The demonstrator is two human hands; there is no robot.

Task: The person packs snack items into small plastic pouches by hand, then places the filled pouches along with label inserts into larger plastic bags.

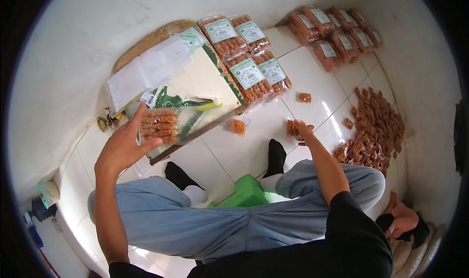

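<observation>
My left hand [128,144] is at the left end of a clear plastic bag [188,121] on the low table, thumb and fingers spread around several stacked orange-brown snack packs [159,125] inside it. My right hand [304,133] reaches down to the tiled floor, its fingertips closed on a small snack packet [293,127]. Another small packet [305,98] lies above it on the floor, and one more [238,126] rests near the table edge. A yellow-green cutter [209,105] lies beside the bag.
Filled, labelled bags [250,75] stand along the table's right side. More bags [337,39] are stacked by the wall. Loose packets [373,126] form a heap on the right. White plastic sheets [146,73] cover the table's left part. A green stool [248,192] is between my legs.
</observation>
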